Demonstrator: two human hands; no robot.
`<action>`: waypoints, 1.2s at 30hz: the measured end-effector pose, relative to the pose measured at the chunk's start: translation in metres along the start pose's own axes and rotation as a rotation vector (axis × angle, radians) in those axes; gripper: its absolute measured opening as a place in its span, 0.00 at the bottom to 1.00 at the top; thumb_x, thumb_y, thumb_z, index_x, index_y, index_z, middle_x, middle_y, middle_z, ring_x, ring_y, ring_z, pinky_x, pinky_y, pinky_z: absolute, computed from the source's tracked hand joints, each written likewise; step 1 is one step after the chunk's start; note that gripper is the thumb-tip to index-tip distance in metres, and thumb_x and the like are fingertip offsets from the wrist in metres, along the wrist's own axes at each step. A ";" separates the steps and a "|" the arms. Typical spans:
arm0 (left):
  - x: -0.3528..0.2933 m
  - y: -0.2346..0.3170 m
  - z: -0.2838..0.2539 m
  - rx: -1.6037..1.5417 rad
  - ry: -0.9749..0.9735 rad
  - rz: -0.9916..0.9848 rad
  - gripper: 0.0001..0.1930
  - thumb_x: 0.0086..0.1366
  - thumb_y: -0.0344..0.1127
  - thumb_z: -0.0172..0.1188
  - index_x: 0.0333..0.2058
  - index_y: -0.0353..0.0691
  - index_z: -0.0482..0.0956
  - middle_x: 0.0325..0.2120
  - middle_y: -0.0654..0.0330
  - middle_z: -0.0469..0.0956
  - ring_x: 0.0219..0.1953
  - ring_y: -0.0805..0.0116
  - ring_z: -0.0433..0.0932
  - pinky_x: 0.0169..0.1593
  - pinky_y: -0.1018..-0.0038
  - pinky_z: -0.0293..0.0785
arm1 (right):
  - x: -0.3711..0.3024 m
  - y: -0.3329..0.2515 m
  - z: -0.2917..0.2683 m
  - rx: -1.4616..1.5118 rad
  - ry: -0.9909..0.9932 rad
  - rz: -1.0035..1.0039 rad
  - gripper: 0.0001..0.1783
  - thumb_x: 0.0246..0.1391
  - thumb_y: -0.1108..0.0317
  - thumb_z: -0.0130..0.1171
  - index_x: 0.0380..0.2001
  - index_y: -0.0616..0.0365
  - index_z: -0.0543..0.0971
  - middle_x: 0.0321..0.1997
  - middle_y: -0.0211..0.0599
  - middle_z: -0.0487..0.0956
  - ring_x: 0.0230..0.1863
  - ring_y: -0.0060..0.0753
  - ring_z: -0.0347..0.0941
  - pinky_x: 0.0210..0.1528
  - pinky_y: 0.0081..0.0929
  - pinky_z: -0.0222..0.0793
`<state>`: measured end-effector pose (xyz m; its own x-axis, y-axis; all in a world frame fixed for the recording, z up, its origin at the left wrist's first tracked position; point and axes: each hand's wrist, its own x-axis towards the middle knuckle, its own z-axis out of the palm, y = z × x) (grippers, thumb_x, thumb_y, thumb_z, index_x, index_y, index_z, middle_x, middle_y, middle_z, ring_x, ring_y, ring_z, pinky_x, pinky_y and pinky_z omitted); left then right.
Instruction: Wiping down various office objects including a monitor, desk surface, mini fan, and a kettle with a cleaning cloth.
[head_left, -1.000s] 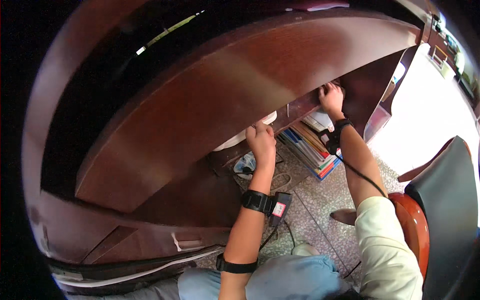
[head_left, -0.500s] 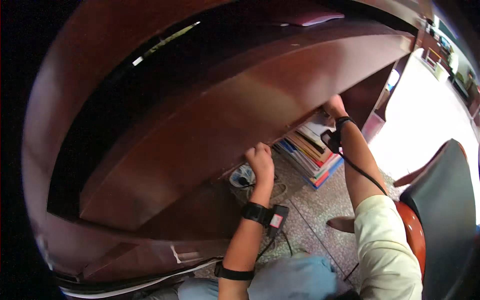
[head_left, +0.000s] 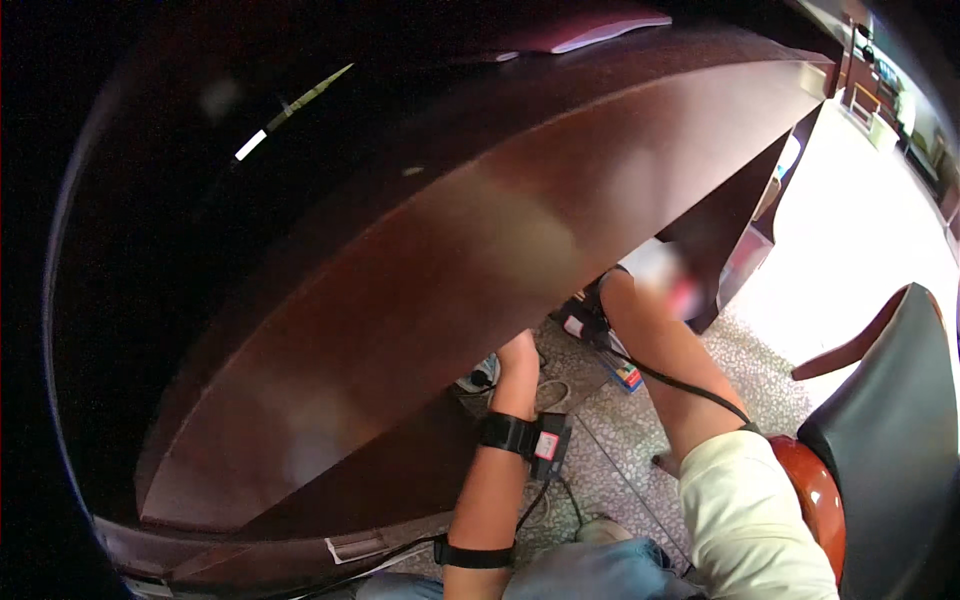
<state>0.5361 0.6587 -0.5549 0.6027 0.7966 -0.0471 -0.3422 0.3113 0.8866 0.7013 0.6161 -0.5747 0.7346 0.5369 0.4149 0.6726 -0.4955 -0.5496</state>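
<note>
I can't tell either grip: my left hand [head_left: 517,350] is part-hidden at the bench [head_left: 470,250] edge, my right hand fully behind it. The bench fills my view ahead and leftward. Pulling back blind could snag the right wrist's cable [head_left: 680,382]. Anything inside the bench is hidden.

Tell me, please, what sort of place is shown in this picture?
Probably an office or a study, though little of the room shows: there is a large dark wooden desk, a chair with a black back and a speckled floor.
</note>
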 end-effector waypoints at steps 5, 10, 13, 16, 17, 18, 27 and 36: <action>0.003 0.005 -0.012 0.030 -0.033 0.004 0.14 0.67 0.40 0.41 0.32 0.37 0.71 0.11 0.69 0.56 0.10 0.79 0.51 0.14 0.80 0.45 | 0.017 0.084 -0.066 -0.244 0.116 0.311 0.15 0.41 0.69 0.52 0.35 0.59 0.79 0.39 0.53 0.76 0.42 0.49 0.72 0.46 0.36 0.69; 0.007 -0.009 -0.016 0.068 -0.162 -0.033 0.12 0.66 0.38 0.41 0.33 0.36 0.69 0.11 0.67 0.58 0.10 0.78 0.51 0.13 0.79 0.47 | 0.028 0.134 -0.074 -0.392 0.355 0.298 0.19 0.45 0.73 0.47 0.44 0.57 0.74 0.50 0.50 0.71 0.47 0.52 0.70 0.48 0.39 0.67; -0.009 -0.007 -0.010 0.094 -0.154 -0.022 0.10 0.64 0.34 0.41 0.33 0.35 0.69 0.11 0.68 0.58 0.11 0.78 0.53 0.14 0.79 0.48 | 0.033 0.123 -0.071 -0.320 0.344 0.285 0.20 0.45 0.71 0.47 0.45 0.56 0.73 0.50 0.49 0.70 0.47 0.53 0.69 0.49 0.41 0.66; 0.013 -0.008 -0.038 0.193 -0.019 0.159 0.10 0.64 0.34 0.41 0.33 0.36 0.70 0.11 0.68 0.58 0.11 0.79 0.52 0.14 0.80 0.47 | 0.045 0.060 -0.039 -0.228 0.134 0.174 0.19 0.40 0.65 0.53 0.38 0.60 0.76 0.45 0.53 0.73 0.45 0.51 0.71 0.49 0.38 0.67; -0.017 -0.002 -0.003 -0.047 -0.025 -0.095 0.10 0.63 0.34 0.41 0.34 0.36 0.70 0.10 0.68 0.57 0.10 0.79 0.51 0.14 0.80 0.46 | 0.035 0.094 -0.045 -0.290 0.133 0.200 0.20 0.36 0.62 0.55 0.35 0.62 0.77 0.40 0.56 0.75 0.41 0.51 0.72 0.47 0.38 0.68; -0.008 0.021 -0.025 -0.012 0.015 -0.033 0.10 0.63 0.34 0.41 0.34 0.36 0.70 0.10 0.68 0.57 0.10 0.79 0.51 0.14 0.80 0.46 | 0.047 0.025 -0.017 -0.138 0.031 0.083 0.21 0.34 0.60 0.56 0.31 0.64 0.77 0.36 0.58 0.75 0.38 0.53 0.73 0.46 0.38 0.68; 0.015 0.001 -0.039 0.069 0.032 0.070 0.14 0.67 0.41 0.42 0.35 0.37 0.70 0.09 0.68 0.57 0.09 0.79 0.49 0.13 0.78 0.43 | 0.042 0.079 -0.038 -0.554 0.668 0.259 0.12 0.44 0.66 0.47 0.27 0.51 0.80 0.37 0.35 0.77 0.45 0.36 0.69 0.48 0.35 0.61; -0.010 0.029 -0.019 0.045 0.077 -0.060 0.12 0.66 0.38 0.42 0.36 0.35 0.70 0.10 0.70 0.57 0.09 0.79 0.49 0.13 0.79 0.43 | 0.028 0.023 -0.039 -0.245 0.304 0.228 0.12 0.41 0.61 0.50 0.23 0.55 0.80 0.29 0.42 0.79 0.39 0.40 0.73 0.47 0.37 0.62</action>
<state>0.5061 0.6699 -0.5372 0.5630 0.8154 -0.1347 -0.2735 0.3377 0.9007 0.7406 0.5930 -0.5481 0.8348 0.1882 0.5173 0.4647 -0.7447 -0.4790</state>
